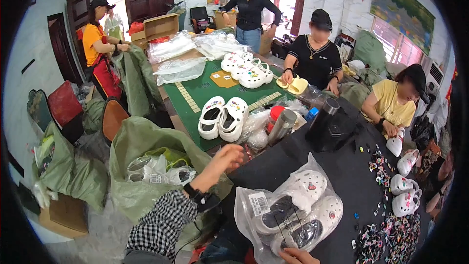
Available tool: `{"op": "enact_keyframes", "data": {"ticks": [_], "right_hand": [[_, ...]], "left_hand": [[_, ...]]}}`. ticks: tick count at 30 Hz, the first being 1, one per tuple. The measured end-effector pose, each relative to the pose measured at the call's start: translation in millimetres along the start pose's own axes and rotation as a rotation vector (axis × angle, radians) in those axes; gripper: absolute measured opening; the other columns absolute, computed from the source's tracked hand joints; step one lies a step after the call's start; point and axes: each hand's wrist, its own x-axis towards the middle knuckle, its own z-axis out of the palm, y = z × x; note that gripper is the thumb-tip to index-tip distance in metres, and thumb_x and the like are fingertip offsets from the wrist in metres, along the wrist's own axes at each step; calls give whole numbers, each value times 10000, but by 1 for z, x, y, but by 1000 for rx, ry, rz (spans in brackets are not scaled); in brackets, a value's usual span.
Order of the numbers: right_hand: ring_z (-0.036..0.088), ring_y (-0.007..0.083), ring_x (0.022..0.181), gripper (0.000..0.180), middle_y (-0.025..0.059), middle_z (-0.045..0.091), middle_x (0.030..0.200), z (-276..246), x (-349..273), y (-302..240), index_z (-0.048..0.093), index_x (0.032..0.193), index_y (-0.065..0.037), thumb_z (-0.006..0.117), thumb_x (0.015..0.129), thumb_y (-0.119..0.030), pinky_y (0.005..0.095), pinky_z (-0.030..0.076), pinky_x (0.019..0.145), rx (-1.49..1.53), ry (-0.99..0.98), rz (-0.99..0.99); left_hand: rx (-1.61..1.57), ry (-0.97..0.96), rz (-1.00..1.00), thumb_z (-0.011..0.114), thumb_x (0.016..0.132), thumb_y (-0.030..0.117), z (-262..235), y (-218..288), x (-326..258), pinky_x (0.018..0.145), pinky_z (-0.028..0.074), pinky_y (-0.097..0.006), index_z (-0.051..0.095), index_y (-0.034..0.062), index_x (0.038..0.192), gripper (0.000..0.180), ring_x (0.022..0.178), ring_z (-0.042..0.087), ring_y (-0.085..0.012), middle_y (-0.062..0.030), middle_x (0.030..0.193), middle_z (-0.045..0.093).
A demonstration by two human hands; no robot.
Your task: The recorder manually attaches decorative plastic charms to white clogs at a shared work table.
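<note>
A clear bag [293, 210] of white clogs is held at its lower edge by the right hand [298, 255], of which only the fingers are seen, closed on the plastic. The bag rests on the black table [342, 176], just before the person. The left hand [228, 157] is raised over the table's left edge, fingers loosely curled, nothing held; a green sack [141, 142] lies below it. A pair of white clogs [222, 117] is set on the green mat [195, 90] beyond, near a steel flask [282, 126].

left hand [228, 156] raised, empty | right hand [299, 256] grips bagged clogs [293, 210]
</note>
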Motion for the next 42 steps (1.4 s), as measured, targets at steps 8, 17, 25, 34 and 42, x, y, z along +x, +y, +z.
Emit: {"op": "enact_keyframes", "data": {"ticks": [8,17,25,34,42], "right_hand": [[620,346,975,297,181,599,1138,6,-31,7,635,1144,-11,637,853,50,378,512,819,3,314,227],[605,273,969,487,154,486,1332,-1,-61,7,530,1318,-19,614,850,82,329,518,795,-7,230,476],[376,447,1279,752,239,325,1481,26,-77,19,314,1454,-10,702,838,-201,493,317,1075,-129,-30,671],[310,462,1308,804,221,317,1479,43,-76,23,402,1401,-10,764,752,-316,566,292,1047,-331,-194,704],[315,460,1310,807,226,311,1485,53,-75,25,423,1376,20,772,737,-328,557,294,1052,-422,-247,730]], "left_hand": [[-178,577,-118,498,930,77,-52,-1,82,989,466,-454,170,106,1504,662,1231,465,-328,-169,1406,350],[-590,571,-174,453,896,-63,-100,-65,118,976,498,-585,-307,334,1453,1023,1257,418,-489,-252,1518,56],[-610,538,-143,577,891,87,-66,-59,128,949,531,-523,-202,239,1478,988,1163,484,-454,-248,1439,255],[-579,590,-35,608,864,98,-93,-53,127,922,532,-515,-126,256,1517,995,1147,498,-484,-212,1458,255],[-505,727,-38,596,881,127,-107,-37,134,899,547,-496,-168,325,1520,1016,1192,459,-521,-214,1561,51]]}}
